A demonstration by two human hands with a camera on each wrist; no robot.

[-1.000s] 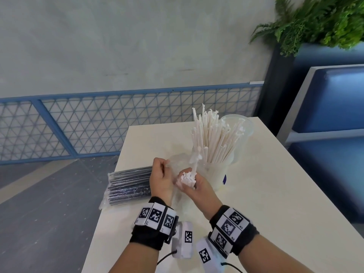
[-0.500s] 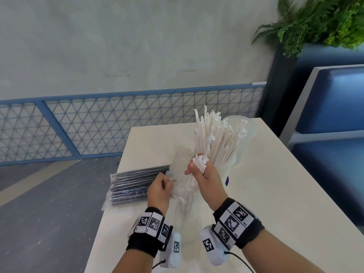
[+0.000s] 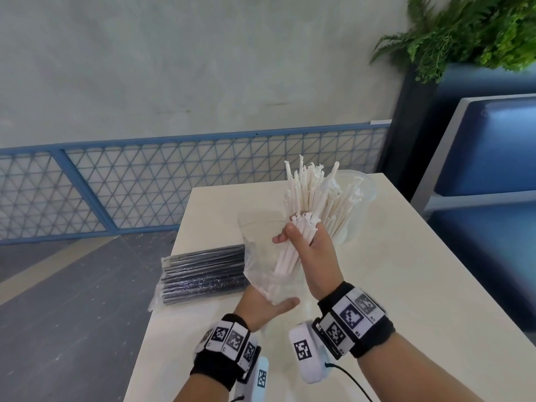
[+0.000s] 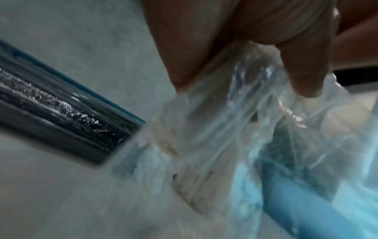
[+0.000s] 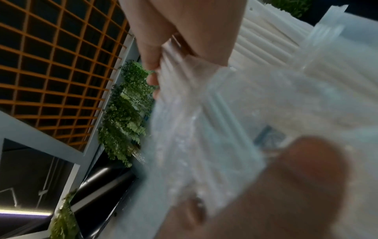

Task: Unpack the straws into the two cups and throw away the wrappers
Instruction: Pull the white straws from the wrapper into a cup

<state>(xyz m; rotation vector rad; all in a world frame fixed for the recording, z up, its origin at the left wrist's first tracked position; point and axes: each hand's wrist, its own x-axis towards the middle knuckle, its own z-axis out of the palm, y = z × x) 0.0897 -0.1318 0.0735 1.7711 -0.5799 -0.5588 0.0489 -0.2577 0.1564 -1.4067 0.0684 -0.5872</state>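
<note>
White straws (image 3: 290, 250): a bundle of thin paper-wrapped sticks, held upright above the table (image 3: 406, 285), lower ends still inside a clear bag (image 3: 261, 268). Likely very light, fairly stiff as a bundle, each one easy to bend or crush; loose ones apt to slide out. Best held round the upper part with a full fist, as it is now.

Right hand (image 3: 311, 250): fingers and thumb wrapped round the bundle near its top, wrist up, forearm rising from the near edge.

Clear bag: thin, soft, crinkly, probably slippery; best pinched at the closed bottom.

Left hand (image 3: 262, 309): under the bag, palm up; the left wrist view shows fingers pinching the film.

Cups (image 3: 352, 204): clear, just beyond the right hand. One is packed with white straws; the second cannot be told apart.

Black straws (image 3: 203, 274): sealed pack lying flat at the left edge, untouched.
</note>
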